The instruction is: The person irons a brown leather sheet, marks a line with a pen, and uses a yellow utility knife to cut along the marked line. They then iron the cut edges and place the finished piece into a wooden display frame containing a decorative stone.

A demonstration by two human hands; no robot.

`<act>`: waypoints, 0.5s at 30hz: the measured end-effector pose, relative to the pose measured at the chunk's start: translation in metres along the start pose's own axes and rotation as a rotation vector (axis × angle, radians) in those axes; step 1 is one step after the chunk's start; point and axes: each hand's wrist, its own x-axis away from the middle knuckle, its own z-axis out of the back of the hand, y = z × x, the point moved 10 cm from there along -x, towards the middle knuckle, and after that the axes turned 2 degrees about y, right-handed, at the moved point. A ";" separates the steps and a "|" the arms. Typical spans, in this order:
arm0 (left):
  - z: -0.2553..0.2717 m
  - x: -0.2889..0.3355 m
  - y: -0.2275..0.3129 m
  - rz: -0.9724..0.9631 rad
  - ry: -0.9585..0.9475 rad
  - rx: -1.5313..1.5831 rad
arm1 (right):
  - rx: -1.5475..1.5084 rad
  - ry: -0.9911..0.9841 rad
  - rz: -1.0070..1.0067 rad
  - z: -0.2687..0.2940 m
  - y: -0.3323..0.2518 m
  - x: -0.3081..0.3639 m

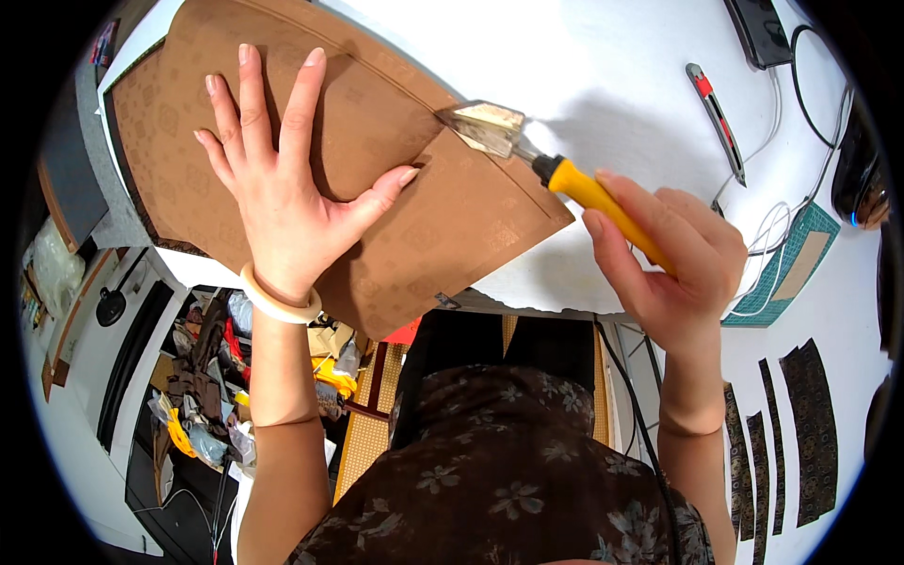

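Spread flat with fingers apart, my left hand (292, 179) presses on a brown patterned leather-like sheet (414, 254). A pale bangle (281, 299) circles that wrist. My right hand (680, 250) is closed around the yellow handle of a small iron (603, 202). Its flat, pointed metal head (485, 127) rests on the sheet at the upper right, by a seam or folded strip. The tip touches the brown surface just beyond my left thumb. A darker layer (127, 160) shows under the sheet's left edge.
On the white table (603, 56) lie a red-and-black utility knife (718, 122), a black phone-like device (758, 33), white cables (774, 235) and a green cutting mat (812, 250). Dark patterned strips (812, 433) are at the right. Below left, scraps (202, 377) fill a cluttered container.
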 end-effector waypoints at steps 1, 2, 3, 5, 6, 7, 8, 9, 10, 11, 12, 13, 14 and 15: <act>0.000 0.000 0.001 0.001 -0.002 0.004 | -0.005 0.024 -0.016 0.001 0.000 0.004; 0.001 0.000 0.001 0.002 -0.004 0.007 | -0.009 0.048 -0.032 0.003 0.001 0.006; 0.002 0.000 0.001 0.002 0.000 0.007 | -0.001 0.043 -0.020 0.003 -0.001 0.003; 0.002 -0.001 0.002 -0.004 0.008 0.009 | 0.019 0.039 -0.001 0.001 -0.001 -0.003; 0.002 0.000 0.002 -0.004 0.011 0.013 | 0.008 0.041 0.003 -0.001 -0.001 -0.007; 0.002 0.000 0.001 -0.007 0.014 0.015 | -0.003 0.045 0.007 -0.004 -0.001 -0.009; 0.002 -0.001 0.001 -0.010 0.017 0.018 | -0.014 0.050 0.010 -0.005 -0.001 -0.010; 0.002 -0.001 0.002 -0.012 0.018 0.019 | 0.004 0.048 0.016 -0.003 -0.001 -0.009; 0.002 0.000 0.001 -0.006 0.018 0.020 | 0.021 0.038 0.025 -0.001 -0.002 -0.007; 0.003 0.000 0.000 0.000 0.017 0.021 | 0.037 0.028 0.034 0.000 -0.004 -0.006; 0.003 0.000 0.000 0.001 0.017 0.028 | 0.020 0.039 0.022 0.002 -0.003 -0.003; 0.003 0.000 0.000 -0.001 0.019 0.033 | 0.003 0.054 0.010 0.003 -0.001 0.002; 0.003 -0.001 0.001 -0.003 0.021 0.039 | -0.014 0.068 -0.002 0.004 0.001 0.005; 0.003 -0.001 0.000 -0.002 0.022 0.035 | -0.018 0.057 0.027 0.002 -0.001 0.001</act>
